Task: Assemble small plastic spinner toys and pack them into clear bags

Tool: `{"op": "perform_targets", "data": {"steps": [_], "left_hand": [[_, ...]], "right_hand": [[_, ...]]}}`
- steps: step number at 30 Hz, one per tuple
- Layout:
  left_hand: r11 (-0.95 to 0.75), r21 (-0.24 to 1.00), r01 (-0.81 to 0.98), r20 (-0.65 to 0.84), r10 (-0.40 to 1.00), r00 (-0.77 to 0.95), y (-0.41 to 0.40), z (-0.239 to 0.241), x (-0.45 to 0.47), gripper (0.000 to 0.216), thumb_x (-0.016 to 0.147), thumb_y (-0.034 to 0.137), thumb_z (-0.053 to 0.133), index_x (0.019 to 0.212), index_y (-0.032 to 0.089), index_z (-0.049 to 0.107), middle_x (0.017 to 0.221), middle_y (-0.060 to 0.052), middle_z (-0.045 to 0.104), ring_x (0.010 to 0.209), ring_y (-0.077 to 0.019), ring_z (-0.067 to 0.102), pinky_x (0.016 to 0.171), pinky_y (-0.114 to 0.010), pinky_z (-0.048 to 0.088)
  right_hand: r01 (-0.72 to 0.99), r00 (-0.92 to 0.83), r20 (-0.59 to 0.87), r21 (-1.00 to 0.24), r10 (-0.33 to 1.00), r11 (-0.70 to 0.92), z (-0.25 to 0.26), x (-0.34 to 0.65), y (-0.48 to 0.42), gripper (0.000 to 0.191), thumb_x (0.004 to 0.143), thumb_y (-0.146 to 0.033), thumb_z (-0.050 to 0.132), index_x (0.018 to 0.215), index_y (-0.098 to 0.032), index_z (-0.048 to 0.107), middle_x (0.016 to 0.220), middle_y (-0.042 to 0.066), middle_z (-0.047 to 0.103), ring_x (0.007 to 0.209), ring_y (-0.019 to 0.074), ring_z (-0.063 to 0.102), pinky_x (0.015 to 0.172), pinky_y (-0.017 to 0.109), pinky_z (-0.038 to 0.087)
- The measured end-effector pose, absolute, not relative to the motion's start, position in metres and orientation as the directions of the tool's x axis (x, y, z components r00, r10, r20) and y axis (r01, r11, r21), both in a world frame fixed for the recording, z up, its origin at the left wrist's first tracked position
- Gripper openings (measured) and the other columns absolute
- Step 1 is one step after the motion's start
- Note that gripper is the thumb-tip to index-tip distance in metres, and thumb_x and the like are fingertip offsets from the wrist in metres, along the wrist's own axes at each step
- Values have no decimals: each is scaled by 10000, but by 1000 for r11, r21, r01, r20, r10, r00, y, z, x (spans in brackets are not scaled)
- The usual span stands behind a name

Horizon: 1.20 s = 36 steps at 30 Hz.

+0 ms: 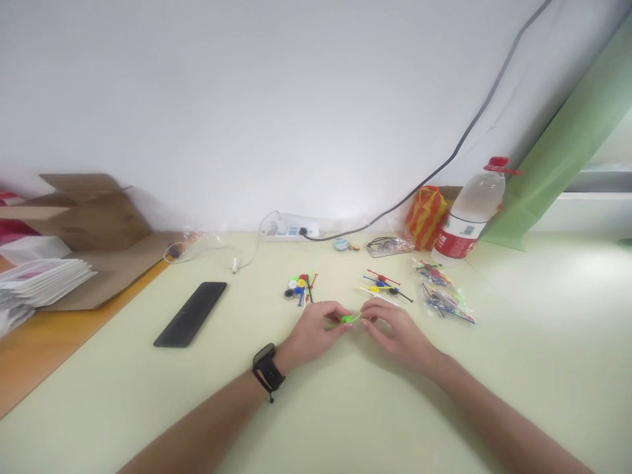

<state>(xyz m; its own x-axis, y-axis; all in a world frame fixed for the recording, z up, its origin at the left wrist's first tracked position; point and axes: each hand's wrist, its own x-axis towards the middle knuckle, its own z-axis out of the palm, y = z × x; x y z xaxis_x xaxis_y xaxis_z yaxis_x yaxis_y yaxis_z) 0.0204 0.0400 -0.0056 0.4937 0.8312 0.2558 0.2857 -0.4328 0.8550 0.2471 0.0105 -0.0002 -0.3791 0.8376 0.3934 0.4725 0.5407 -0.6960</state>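
Note:
A small bright green plastic disc with a thin stick (347, 319) is pinched between the thumb and fingers of my left hand (318, 329). My right hand (397, 331) pinches the far end of that thin green stick, which looks slightly bent. Just beyond my left hand lies a cluster of loose colored discs (297, 286) beside thin plastic sticks (309, 288). Behind my right hand are several colored sticks with discs on them (381, 286). Clear plastic bags (448, 299) of similar parts lie to the right.
A black flat slab (190, 315) lies at left, near a cardboard box (99, 217) and stacked white cards (49, 280). A power strip (291, 230) with cables runs along the wall. At back right stand a large bottle (471, 210) and a red-yellow striped bag (426, 218).

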Motion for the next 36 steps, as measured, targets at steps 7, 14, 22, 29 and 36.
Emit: {"op": "perform_targets", "data": {"steps": [7, 14, 22, 29, 36], "left_hand": [[-456, 851, 262, 291, 823, 487, 38, -6, 22, 119, 896, 263, 724, 954, 160, 735, 945, -74, 763, 861, -193, 719, 807, -302, 585], [-440, 877, 191, 302, 816, 494, 37, -5, 24, 191, 910, 293, 715, 1065, 185, 743, 1127, -99, 744, 1031, -225, 698, 909, -346, 577], [-178, 984, 13, 152, 873, 463, 44, -4, 22, 368, 833, 341, 814, 1152, 185, 720, 1009, -83, 738, 935, -204, 709, 922, -366, 576], [-23, 998, -65, 49, 892, 449, 46, 0, 21, 363, 801, 399, 843, 1036, 152, 717, 972, -81, 730, 899, -191, 712, 874, -346, 585], [59, 992, -110, -2, 887, 462, 43, 5, 21, 401, 761, 404, 877, 1018, 139, 719, 968, -85, 743, 859, -193, 732, 874, -363, 593]], "right_hand": [[477, -385, 397, -687, 833, 548, 0, 247, 10, 165, 985, -196, 543, 858, -216, 646, 917, 54, 668, 825, 199, 653, 758, 334, 520], [470, -386, 405, -687, 829, 554, -1, 250, 12, 155, 1005, -240, 521, 951, -216, 664, 1022, 89, 674, 893, 218, 663, 751, 350, 553], [503, -332, 477, -640, 814, 580, -16, 257, 16, 296, 981, -267, 571, 1272, -271, 625, 1396, 130, 553, 981, 225, 666, 865, 411, 598], [454, -342, 393, -726, 853, 516, -16, 256, 13, 624, 1006, -287, 517, 1590, -334, 301, 1122, 77, 611, 772, 169, 621, 610, 288, 587], [424, -340, 362, -764, 868, 486, -12, 251, 8, 594, 1018, -386, 521, 1563, -271, 315, 1187, 94, 607, 780, 163, 629, 633, 294, 560]]}}
